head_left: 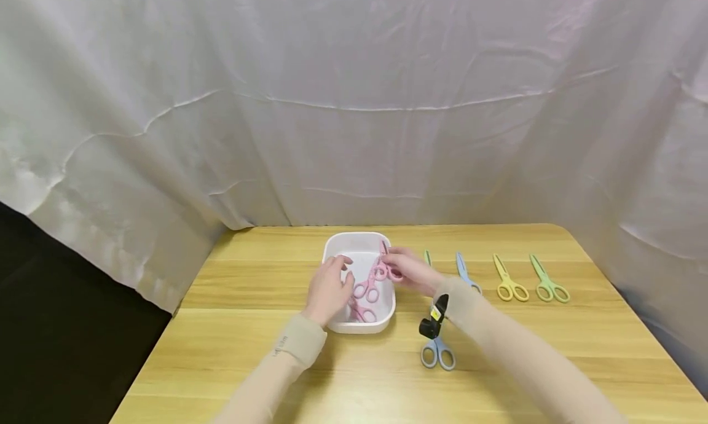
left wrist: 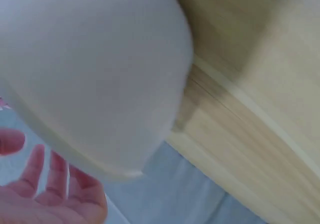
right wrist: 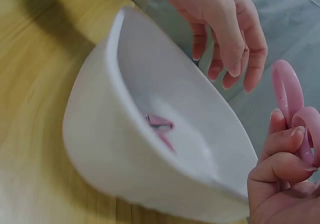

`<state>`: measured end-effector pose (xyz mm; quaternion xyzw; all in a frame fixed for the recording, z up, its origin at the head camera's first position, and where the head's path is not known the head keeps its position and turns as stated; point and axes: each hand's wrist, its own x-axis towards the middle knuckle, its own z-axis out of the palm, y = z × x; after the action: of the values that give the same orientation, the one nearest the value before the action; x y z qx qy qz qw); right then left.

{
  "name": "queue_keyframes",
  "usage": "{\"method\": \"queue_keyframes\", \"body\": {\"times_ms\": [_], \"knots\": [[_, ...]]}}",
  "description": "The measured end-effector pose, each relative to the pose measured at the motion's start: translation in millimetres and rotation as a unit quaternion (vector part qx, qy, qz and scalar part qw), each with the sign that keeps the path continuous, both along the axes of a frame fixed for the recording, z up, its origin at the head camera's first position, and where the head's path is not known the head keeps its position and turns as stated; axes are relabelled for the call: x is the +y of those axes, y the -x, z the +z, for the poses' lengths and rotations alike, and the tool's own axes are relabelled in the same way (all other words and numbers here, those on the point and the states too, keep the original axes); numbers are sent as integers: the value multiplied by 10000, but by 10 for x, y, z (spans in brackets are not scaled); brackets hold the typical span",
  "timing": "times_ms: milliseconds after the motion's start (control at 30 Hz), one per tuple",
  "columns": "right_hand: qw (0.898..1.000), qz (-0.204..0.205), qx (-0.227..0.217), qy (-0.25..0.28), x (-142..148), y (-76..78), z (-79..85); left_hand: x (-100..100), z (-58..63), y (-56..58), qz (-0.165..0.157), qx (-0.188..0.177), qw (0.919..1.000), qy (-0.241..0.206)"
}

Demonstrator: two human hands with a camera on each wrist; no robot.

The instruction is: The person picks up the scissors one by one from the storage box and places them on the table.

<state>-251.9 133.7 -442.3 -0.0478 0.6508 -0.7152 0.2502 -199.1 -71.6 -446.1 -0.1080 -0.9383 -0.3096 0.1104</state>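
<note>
A white plastic bin [head_left: 356, 327] stands on the table, with pink scissors [head_left: 363, 314] lying inside. My right hand [head_left: 412, 270] is at the bin's right rim and grips a pair of pink scissors [head_left: 381, 268] over the bin. In the right wrist view, the held scissors' pink handle loops [right wrist: 288, 91] stick up from my curled fingers, while the blades are out of sight. My left hand [head_left: 327, 289] hovers over the left side of the bin, fingers loosely bent and holding nothing. The left wrist view has that hand [left wrist: 55, 199] beside the bin's outer wall [left wrist: 100, 74].
Right of the bin lie yellow scissors [head_left: 510, 282], green scissors [head_left: 547, 281] and blue scissors [head_left: 464, 269]. More blue scissors [head_left: 437, 353] lie nearer the front, partly under the right wrist camera [head_left: 433, 319]. A pale curtain [head_left: 359, 135] hangs behind the wooden table [head_left: 221, 350].
</note>
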Motion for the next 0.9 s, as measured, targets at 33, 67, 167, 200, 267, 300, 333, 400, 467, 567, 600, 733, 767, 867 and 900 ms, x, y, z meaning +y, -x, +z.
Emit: {"method": "queue_keyframes", "body": {"times_ms": [33,67,167,200,267,300,333,400,467,567,600,733,767,867,900], "knots": [[10000,-40,47,-55,34,-9,-1,25,0,-10,-211,-79,9997,77],[9998,-78,107,-135,71,-20,-2,51,-1,-21,-440,-140,9988,169],[9988,-223,245,-355,180,-58,-11,122,-9,-76,-1220,-362,9908,469],[9983,-288,282,-431,218,-75,-14,145,-15,-101,-1471,-392,9866,590],[9972,-391,322,-550,296,-108,-22,185,-35,-156,-1868,-377,9772,936],[9968,-456,305,-574,334,-125,-28,202,-52,-185,-2023,-333,9720,1146],[9966,-509,280,-589,372,-142,-33,218,-74,-211,-2157,-234,9663,1390],[9966,-525,283,-571,449,-173,-48,247,-110,-258,-2385,-6,9534,1846],[9966,-567,267,-539,518,-201,-65,265,-152,-289,-2539,239,9409,2227],[9961,-539,337,-610,625,-242,-94,277,-207,-301,-2653,451,9309,2470],[9958,-537,361,-650,660,-258,-103,279,-223,-299,-2664,457,9304,2474],[9948,-513,403,-782,791,-320,-134,281,-260,-277,-2658,376,9336,2371],[9945,-520,411,-808,818,-334,-141,282,-263,-269,-2655,360,9345,2342],[9937,-549,426,-882,888,-365,-171,283,-259,-248,-2621,341,9369,2290],[9933,-544,439,-922,912,-375,-184,282,-261,-238,-2605,347,9374,2286]]}}
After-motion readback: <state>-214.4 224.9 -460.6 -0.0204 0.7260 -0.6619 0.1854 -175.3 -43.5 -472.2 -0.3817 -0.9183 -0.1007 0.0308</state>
